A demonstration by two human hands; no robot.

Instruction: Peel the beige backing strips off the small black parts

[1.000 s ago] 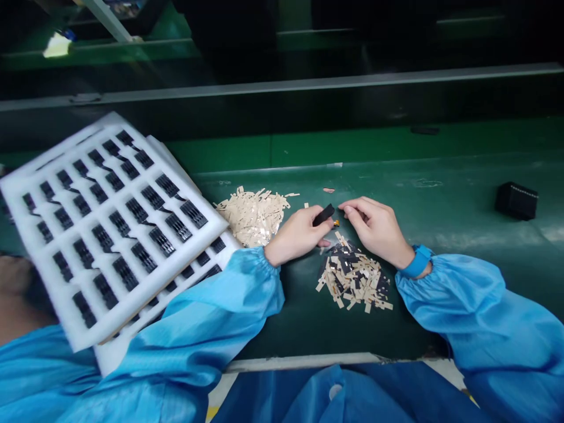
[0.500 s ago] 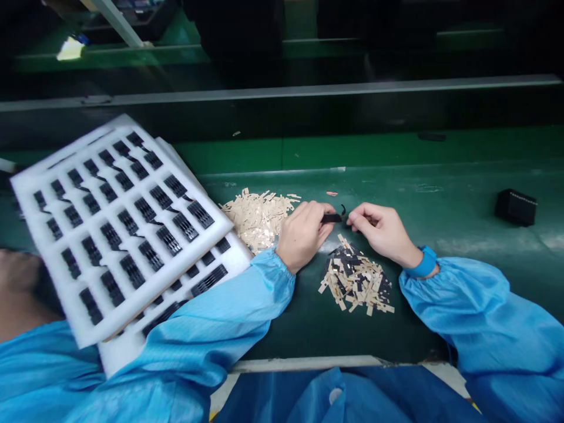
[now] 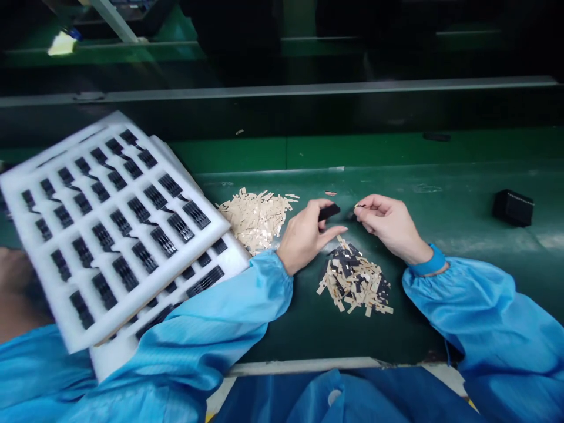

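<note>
My left hand point(image 3: 304, 235) is closed round a small black flat part point(image 3: 328, 212), gripping it in the fingers while the thumb stands away below. To its right, my right hand point(image 3: 390, 223) pinches a tiny piece point(image 3: 359, 206) with a pale edge; its kind is too small to make out. A gap separates the two hands. Just below them lies a mixed heap of cream and black strips point(image 3: 356, 279). Beside my left wrist is a larger pile of cream strips point(image 3: 258, 217).
At left, white foam trays point(image 3: 112, 247) are stacked askew, their slots filled with black parts. A black block point(image 3: 513, 207) sits at right. A flat black piece point(image 3: 436, 137) lies at the back. Another person's blurred arm point(image 3: 17, 299) is at the far left.
My left thumb has swung down from the black part, which now tilts upward. My right hand has drawn slightly right, away from it. The curved black sliver between the hands no longer shows.
</note>
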